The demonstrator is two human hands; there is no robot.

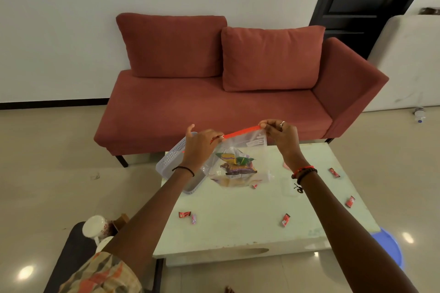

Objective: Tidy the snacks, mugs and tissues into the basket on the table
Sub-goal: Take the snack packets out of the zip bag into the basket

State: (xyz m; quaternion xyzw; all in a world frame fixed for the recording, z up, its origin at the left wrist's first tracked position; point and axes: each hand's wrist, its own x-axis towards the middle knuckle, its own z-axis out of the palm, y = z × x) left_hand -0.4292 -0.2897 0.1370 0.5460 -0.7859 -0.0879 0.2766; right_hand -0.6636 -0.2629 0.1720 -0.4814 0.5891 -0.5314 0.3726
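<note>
Mugs: two white mugs (pixel 96 226) sit on a dark seat (pixel 76 252) to the left of the desk, off its top; the nearer one is partly hidden behind the left forearm.
Basket: a white perforated basket (pixel 170 157) stands at the far left corner of the desk (pixel 238 231), its near end behind the left wrist; what it holds cannot be seen.
Left hand: the left hand (pixel 201 147) is raised over the basket and pinches the left end of the bag's red zip strip between thumb and fingers.
Bag: a clear zip bag (pixel 252 147) hangs between the two hands, its red strip stretched taut and sloping up to the right; wrapped snacks (pixel 235 165) in purple, yellow and green lie bunched in its lower part, just beside the basket.
Right hand: the right hand (pixel 279 134) pinches the right end of the strip, a ring on one finger.
Sweets: small red and pink wrapped sweets (pixel 285 219) lie scattered on the desk, well apart, some near the front and some toward the right edge.
Sofa: a red sofa (pixel 214 102) stands behind the desk.
Basin: a blue basin (pixel 390 245) shows on the floor at the right front corner.
</note>
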